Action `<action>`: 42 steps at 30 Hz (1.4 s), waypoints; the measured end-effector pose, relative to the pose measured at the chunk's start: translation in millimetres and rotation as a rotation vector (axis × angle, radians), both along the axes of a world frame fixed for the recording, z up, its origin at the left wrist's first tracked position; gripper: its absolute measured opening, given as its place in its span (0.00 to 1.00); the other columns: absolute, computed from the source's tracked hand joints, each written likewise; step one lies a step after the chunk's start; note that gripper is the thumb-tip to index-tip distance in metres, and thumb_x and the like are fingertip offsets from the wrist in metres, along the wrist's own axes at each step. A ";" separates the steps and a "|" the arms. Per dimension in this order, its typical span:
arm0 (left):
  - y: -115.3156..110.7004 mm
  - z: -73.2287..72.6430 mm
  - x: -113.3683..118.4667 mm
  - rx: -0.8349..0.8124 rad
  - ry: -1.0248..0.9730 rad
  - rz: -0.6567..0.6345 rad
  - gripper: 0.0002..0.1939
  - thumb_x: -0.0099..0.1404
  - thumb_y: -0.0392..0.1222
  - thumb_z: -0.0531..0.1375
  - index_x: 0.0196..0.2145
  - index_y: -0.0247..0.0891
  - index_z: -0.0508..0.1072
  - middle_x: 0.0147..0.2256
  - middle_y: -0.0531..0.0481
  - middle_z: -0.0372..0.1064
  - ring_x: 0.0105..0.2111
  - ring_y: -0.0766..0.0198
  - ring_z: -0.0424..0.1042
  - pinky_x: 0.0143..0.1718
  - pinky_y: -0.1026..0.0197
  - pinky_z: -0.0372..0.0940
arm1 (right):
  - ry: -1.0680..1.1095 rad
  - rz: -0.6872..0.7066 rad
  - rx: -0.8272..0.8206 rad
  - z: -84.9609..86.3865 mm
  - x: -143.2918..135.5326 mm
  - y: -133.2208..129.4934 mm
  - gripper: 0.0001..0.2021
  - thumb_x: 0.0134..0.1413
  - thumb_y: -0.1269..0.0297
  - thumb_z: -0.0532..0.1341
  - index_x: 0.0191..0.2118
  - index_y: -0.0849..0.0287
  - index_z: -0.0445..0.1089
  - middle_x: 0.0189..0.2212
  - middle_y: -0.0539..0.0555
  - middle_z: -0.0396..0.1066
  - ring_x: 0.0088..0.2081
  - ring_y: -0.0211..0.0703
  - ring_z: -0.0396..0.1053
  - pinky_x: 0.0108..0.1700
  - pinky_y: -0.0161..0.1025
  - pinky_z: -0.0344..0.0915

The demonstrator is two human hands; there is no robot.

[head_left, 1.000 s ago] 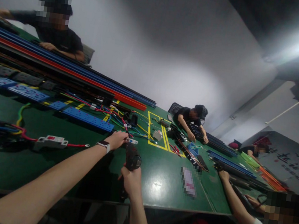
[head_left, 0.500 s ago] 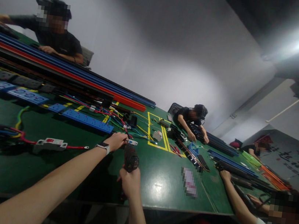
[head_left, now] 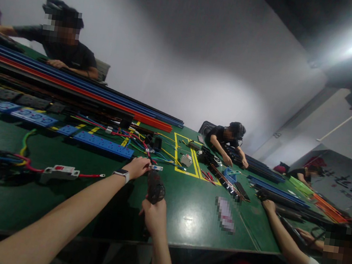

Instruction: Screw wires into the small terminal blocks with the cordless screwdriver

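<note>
My right hand [head_left: 153,216] is wrapped round the grip of a dark power screwdriver [head_left: 155,189], which points away from me. Its front end meets a small white piece with a blue mark [head_left: 157,168], which looks like a circuit breaker. My left hand [head_left: 139,167], with a watch on its wrist, holds this piece from the left, fingers closed; its far side is hidden. Red and blue wires [head_left: 151,158] run just behind it. Left of my forearm lies another white circuit breaker [head_left: 60,172] with a red switch and red leads.
Blue socket strips [head_left: 104,143] and long blue and orange rails [head_left: 151,120] lie across the green table [head_left: 182,203]. A third breaker [head_left: 187,160] rests inside yellow tape. Co-workers sit across the table and at right, one person's arm [head_left: 285,239] reaching in.
The camera view has shifted slightly. Both hands, the screwdriver and the small white piece keep nearly the same places relative to each other.
</note>
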State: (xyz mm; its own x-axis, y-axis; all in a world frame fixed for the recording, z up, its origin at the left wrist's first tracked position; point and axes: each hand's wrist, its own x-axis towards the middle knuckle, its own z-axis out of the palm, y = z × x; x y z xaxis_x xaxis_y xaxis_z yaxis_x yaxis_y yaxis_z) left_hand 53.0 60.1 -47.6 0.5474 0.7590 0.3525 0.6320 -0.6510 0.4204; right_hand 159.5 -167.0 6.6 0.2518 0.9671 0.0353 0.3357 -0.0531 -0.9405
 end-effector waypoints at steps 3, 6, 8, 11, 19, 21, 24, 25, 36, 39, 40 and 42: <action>-0.3 0.4 0.8 -0.016 0.012 0.006 0.11 0.65 0.45 0.56 0.42 0.45 0.74 0.42 0.47 0.74 0.45 0.56 0.69 0.49 0.56 0.60 | -0.015 -0.006 -0.013 -0.9 0.9 -0.1 0.08 0.44 0.70 0.55 0.33 0.60 0.68 0.18 0.48 0.68 0.23 0.41 0.68 0.24 0.32 0.60; -0.9 1.3 0.8 -0.026 0.022 0.008 0.10 0.66 0.43 0.56 0.43 0.44 0.74 0.43 0.47 0.73 0.46 0.56 0.68 0.49 0.56 0.60 | -0.029 -0.011 -0.021 -0.3 1.4 -0.2 0.09 0.44 0.70 0.55 0.34 0.60 0.68 0.18 0.48 0.68 0.23 0.42 0.68 0.24 0.33 0.60; -2.2 2.9 0.2 -0.025 0.025 0.003 0.10 0.66 0.42 0.55 0.43 0.44 0.74 0.44 0.47 0.73 0.46 0.56 0.68 0.49 0.56 0.60 | -0.037 -0.012 -0.015 0.3 1.5 -0.4 0.09 0.44 0.70 0.55 0.34 0.60 0.69 0.18 0.49 0.68 0.23 0.42 0.69 0.25 0.33 0.60; -5.1 6.3 -1.1 -0.024 0.029 -0.005 0.10 0.66 0.42 0.55 0.43 0.45 0.74 0.43 0.47 0.73 0.45 0.55 0.69 0.49 0.55 0.60 | -0.051 -0.008 -0.011 1.3 1.3 -1.1 0.09 0.44 0.70 0.55 0.33 0.60 0.69 0.18 0.49 0.69 0.23 0.42 0.69 0.25 0.33 0.60; -7.4 9.9 -1.6 -0.012 0.039 -0.011 0.10 0.66 0.42 0.55 0.43 0.43 0.73 0.42 0.46 0.73 0.46 0.56 0.69 0.51 0.55 0.60 | -0.065 -0.011 0.009 3.2 -0.2 -1.7 0.07 0.44 0.70 0.55 0.32 0.60 0.68 0.19 0.49 0.68 0.23 0.41 0.68 0.25 0.32 0.59; -7.4 10.1 -1.7 -0.006 0.026 -0.009 0.10 0.67 0.42 0.54 0.43 0.43 0.74 0.42 0.46 0.74 0.45 0.56 0.69 0.50 0.55 0.60 | -0.062 -0.008 0.017 2.0 -0.2 -1.4 0.08 0.45 0.70 0.55 0.33 0.60 0.68 0.19 0.49 0.68 0.23 0.41 0.68 0.25 0.32 0.59; -7.7 10.3 -1.9 0.001 0.017 -0.009 0.10 0.67 0.43 0.54 0.42 0.43 0.74 0.42 0.46 0.74 0.44 0.56 0.69 0.50 0.56 0.60 | -0.057 -0.006 0.021 -0.3 0.5 -1.3 0.08 0.45 0.70 0.55 0.33 0.60 0.69 0.19 0.49 0.68 0.23 0.41 0.68 0.25 0.32 0.59; -7.8 10.3 -2.1 0.001 0.018 -0.009 0.10 0.67 0.43 0.54 0.42 0.43 0.74 0.42 0.46 0.74 0.44 0.56 0.69 0.50 0.56 0.60 | -0.055 -0.004 0.026 -0.8 0.9 -1.3 0.08 0.45 0.70 0.55 0.33 0.60 0.69 0.19 0.49 0.68 0.23 0.41 0.68 0.25 0.32 0.59; -8.7 12.3 -2.4 -0.008 0.019 -0.012 0.10 0.66 0.42 0.55 0.43 0.45 0.74 0.43 0.46 0.74 0.45 0.56 0.69 0.51 0.56 0.59 | -0.038 -0.012 0.015 4.6 -2.8 -3.2 0.07 0.44 0.71 0.55 0.32 0.59 0.68 0.18 0.48 0.67 0.22 0.41 0.67 0.25 0.33 0.58; -8.2 11.9 -2.2 -0.018 0.027 -0.008 0.10 0.66 0.42 0.55 0.43 0.44 0.74 0.43 0.46 0.73 0.46 0.56 0.69 0.51 0.56 0.59 | -0.037 -0.006 0.023 4.9 -2.2 -3.6 0.08 0.44 0.71 0.55 0.32 0.59 0.68 0.19 0.48 0.67 0.23 0.41 0.67 0.25 0.33 0.58; -7.9 11.5 -2.2 -0.020 0.032 -0.007 0.10 0.65 0.42 0.55 0.43 0.44 0.74 0.43 0.46 0.73 0.46 0.56 0.69 0.51 0.56 0.59 | -0.039 -0.005 0.023 4.7 -1.9 -3.5 0.08 0.44 0.71 0.55 0.32 0.59 0.68 0.19 0.48 0.67 0.23 0.41 0.67 0.25 0.33 0.58; -7.3 10.4 -2.1 -0.021 0.040 -0.007 0.10 0.65 0.42 0.55 0.43 0.44 0.74 0.44 0.46 0.73 0.46 0.56 0.69 0.51 0.56 0.59 | -0.044 -0.010 0.012 4.0 -1.5 -3.2 0.07 0.44 0.70 0.55 0.32 0.59 0.68 0.19 0.48 0.68 0.23 0.41 0.67 0.25 0.33 0.58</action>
